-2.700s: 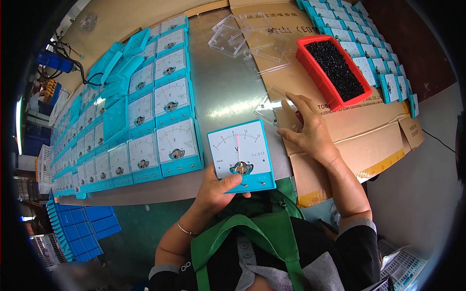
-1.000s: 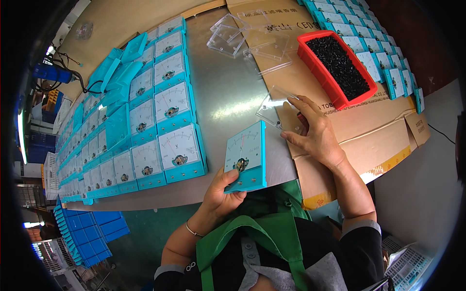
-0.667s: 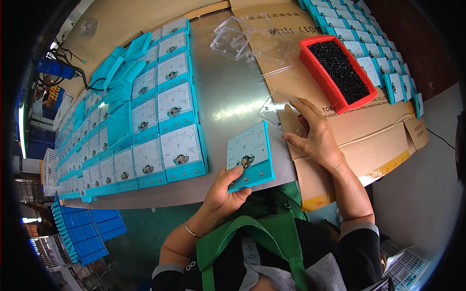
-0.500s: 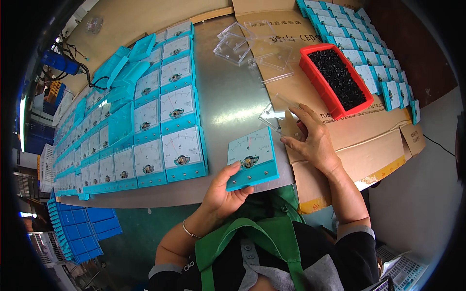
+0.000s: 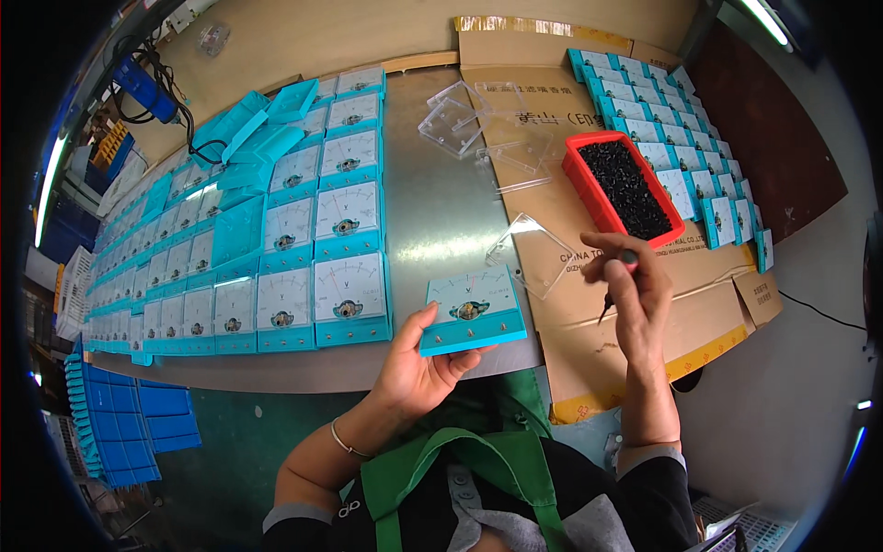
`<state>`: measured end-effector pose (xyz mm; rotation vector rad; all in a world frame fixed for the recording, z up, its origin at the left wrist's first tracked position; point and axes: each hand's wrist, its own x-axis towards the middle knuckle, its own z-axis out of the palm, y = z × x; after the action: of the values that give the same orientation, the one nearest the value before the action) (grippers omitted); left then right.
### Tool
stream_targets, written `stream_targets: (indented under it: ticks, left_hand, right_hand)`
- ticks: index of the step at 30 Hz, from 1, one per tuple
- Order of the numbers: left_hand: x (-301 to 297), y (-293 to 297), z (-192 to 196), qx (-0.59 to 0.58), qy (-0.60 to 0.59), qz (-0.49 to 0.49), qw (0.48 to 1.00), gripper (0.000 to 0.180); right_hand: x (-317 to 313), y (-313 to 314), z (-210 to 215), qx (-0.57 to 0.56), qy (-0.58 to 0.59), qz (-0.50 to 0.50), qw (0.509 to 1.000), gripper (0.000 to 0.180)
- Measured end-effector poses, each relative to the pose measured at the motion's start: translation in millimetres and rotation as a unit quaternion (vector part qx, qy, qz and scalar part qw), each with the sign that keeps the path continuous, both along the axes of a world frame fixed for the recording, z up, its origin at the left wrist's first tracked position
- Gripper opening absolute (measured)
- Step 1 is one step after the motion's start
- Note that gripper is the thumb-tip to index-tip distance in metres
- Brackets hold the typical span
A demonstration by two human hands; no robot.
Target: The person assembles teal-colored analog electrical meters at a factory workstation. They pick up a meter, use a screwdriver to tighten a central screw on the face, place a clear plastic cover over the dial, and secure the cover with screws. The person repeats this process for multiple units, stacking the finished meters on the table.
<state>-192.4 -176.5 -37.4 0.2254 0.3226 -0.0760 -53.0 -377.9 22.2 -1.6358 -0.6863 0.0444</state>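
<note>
My left hand (image 5: 416, 368) grips a panel meter (image 5: 471, 308) by its lower left edge, near the table's front edge. This meter has a teal case, a white dial with a needle and an uncovered round mechanism; several small studs sit along its lower strip. In my right hand (image 5: 636, 293), raised over the cardboard, is a small screwdriver (image 5: 629, 258) with a red and dark handle, its thin dark shaft pointing down. The screwdriver is apart from the meter. Between the meter and my right hand lies a clear plastic cover (image 5: 533, 256), partly on the cardboard.
Rows of teal meters (image 5: 349, 212) fill the left of the metal table (image 5: 428, 207), with empty teal cases (image 5: 241, 230) on top. More clear covers (image 5: 452, 127) lie at the back. A red bin (image 5: 598, 204) of small black parts stands on cardboard (image 5: 589, 350); further meters (image 5: 644, 106) lie beyond.
My right hand has moved right and down, away from the clear cover, and the screwdriver now shows. The held meter has tilted and shifted slightly down. The whole view has shifted a little.
</note>
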Motion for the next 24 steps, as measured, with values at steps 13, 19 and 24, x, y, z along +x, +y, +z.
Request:
stream_targets:
  ticks: [13,19,24]
  left_hand:
    - [-4,0,1,-0.003,0.004,-0.005,1.000,0.046]
    - [-1,-2,1,-0.007,0.013,-0.016,1.000,0.047]
    - [1,-2,2,-0.009,0.019,-0.018,1.000,0.048]
  right_hand:
    - [-17,-2,5,0.220,-0.008,0.001,0.975,0.031]
    - [-25,5,-5,0.219,0.035,0.069,0.973,0.039]
    - [-26,7,-13,0.207,0.050,0.090,0.973,0.035]
